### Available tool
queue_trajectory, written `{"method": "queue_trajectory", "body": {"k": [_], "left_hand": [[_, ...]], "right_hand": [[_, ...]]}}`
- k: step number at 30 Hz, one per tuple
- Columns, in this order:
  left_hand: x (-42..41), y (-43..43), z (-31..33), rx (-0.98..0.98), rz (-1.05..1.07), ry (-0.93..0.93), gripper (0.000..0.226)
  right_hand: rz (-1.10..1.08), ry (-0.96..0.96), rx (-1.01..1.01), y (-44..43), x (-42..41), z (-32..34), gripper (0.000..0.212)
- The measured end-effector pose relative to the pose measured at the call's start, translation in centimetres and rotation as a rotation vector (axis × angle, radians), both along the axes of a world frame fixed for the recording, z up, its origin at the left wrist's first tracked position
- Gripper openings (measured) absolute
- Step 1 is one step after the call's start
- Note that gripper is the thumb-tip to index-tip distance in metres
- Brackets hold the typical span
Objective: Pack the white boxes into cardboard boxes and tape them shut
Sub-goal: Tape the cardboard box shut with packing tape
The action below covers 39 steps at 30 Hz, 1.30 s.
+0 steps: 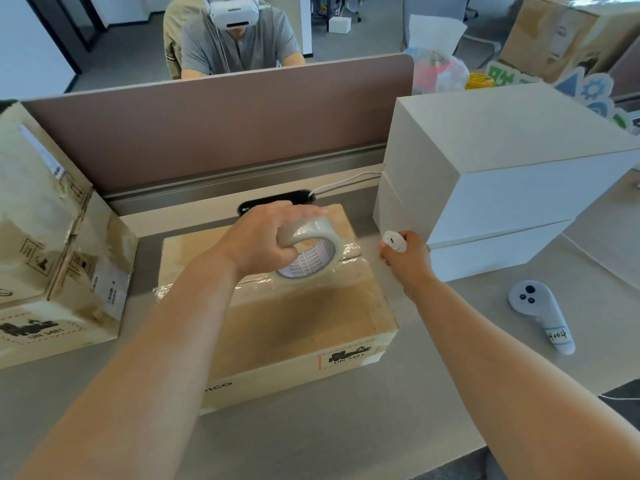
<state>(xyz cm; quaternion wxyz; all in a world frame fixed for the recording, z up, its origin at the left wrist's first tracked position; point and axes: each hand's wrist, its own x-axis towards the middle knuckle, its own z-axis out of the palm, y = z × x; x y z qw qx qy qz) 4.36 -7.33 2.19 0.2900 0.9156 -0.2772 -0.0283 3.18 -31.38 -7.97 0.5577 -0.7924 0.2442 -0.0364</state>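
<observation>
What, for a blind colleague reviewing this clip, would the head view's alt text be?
A person's left hand grips a tape roll on top of a taped cardboard box; the right hand holds a small white gadget beside two stacked white boxes. Another carton stands at left, a controller lies at right.

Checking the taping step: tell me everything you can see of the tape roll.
The tape roll is clear packing tape on a core printed inside with MADE IN CHINA. It sits tilted on the closed cardboard box, on a shiny tape strip laid across the top. The left hand grips its upper edge. The right hand, holding a small white device, does not touch it.
</observation>
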Motion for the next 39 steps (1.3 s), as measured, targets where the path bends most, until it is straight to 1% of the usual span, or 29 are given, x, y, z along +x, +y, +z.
{"method": "queue_trajectory", "body": {"k": [7, 14, 18, 21, 24, 26, 27, 31, 34, 36, 37, 39], "left_hand": [[-0.2, 0.1, -0.1, -0.079, -0.002, 0.106, 0.067], [0.2, 0.3, 0.4, -0.061, -0.022, 0.14, 0.072], [0.2, 1.0, 0.0, -0.089, 0.036, 0.195, 0.077], [0.3, 1.8, -0.4, -0.044, 0.066, 0.24, 0.066], [0.1, 2.3, -1.0, -0.077, 0.093, 0.304, 0.059], [-0.2, 2.4, -1.5, -0.148, 0.123, 0.32, 0.059], [-0.3, 2.4, -1.8, -0.19, 0.134, 0.32, 0.058], [-0.9, 2.3, -2.9, -0.272, 0.153, 0.244, 0.051], [-1.0, 2.1, -4.0, -0.309, 0.19, 0.149, 0.041], [-1.1, 1.7, -4.7, -0.355, 0.232, 0.053, 0.034], [-1.2, 1.5, -5.0, -0.375, 0.252, 0.004, 0.033], [-1.5, 1.2, -5.5, -0.398, 0.278, -0.039, 0.04]], "right_hand": [[0.046, 0.054, 0.023, 0.7, -0.1, -0.8, 0.031], [0.077, 0.108, 0.148, 2.0, -0.5, -1.1, 0.029], [0.073, 0.16, 0.224, 2.0, -0.3, -0.5, 0.026], [0.097, 0.197, 0.326, 2.1, 0.0, 0.0, 0.021], [0.188, 0.191, 0.415, 2.1, 0.0, 0.5, 0.003], [0.234, 0.163, 0.439, 2.1, -0.4, 0.4, 0.013], [0.234, 0.16, 0.442, 2.2, -0.7, 0.3, 0.015], [0.186, 0.224, 0.472, 2.4, -1.3, 0.5, 0.022], [0.155, 0.242, 0.533, 2.4, -1.2, 0.9, 0.022], [0.145, 0.242, 0.544, 2.5, -1.3, 1.1, 0.023], [0.136, 0.247, 0.544, 2.5, -1.3, 1.1, 0.024], [0.115, 0.258, 0.549, 2.6, -1.3, 1.2, 0.028]]}}
